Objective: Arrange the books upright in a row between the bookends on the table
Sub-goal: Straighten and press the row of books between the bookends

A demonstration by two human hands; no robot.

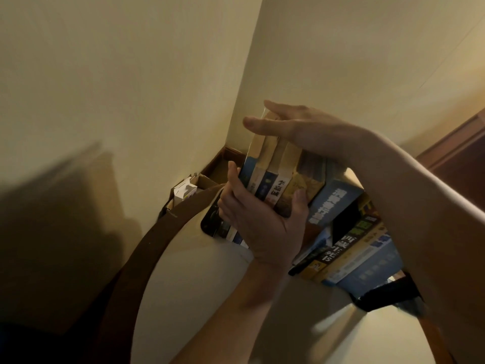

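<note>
Several books (275,172) stand upright and tilted as a bunch near the back of a round white table (199,279). My left hand (259,222) grips the bunch from below and the side, thumb across the spines. My right hand (294,130) lies flat over the top edges, fingers straight. More books (349,248) lean in a row to the right, a large blue one (333,203) among them. A black bookend (388,292) stands at the right end. Another dark piece (210,224), maybe a bookend, sits left of my left hand.
The table has a brown rim (147,248) and stands in a corner of cream walls. Behind it a cardboard box (202,182) holds a small white carton (185,191). A dark shadowed shape fills the lower left.
</note>
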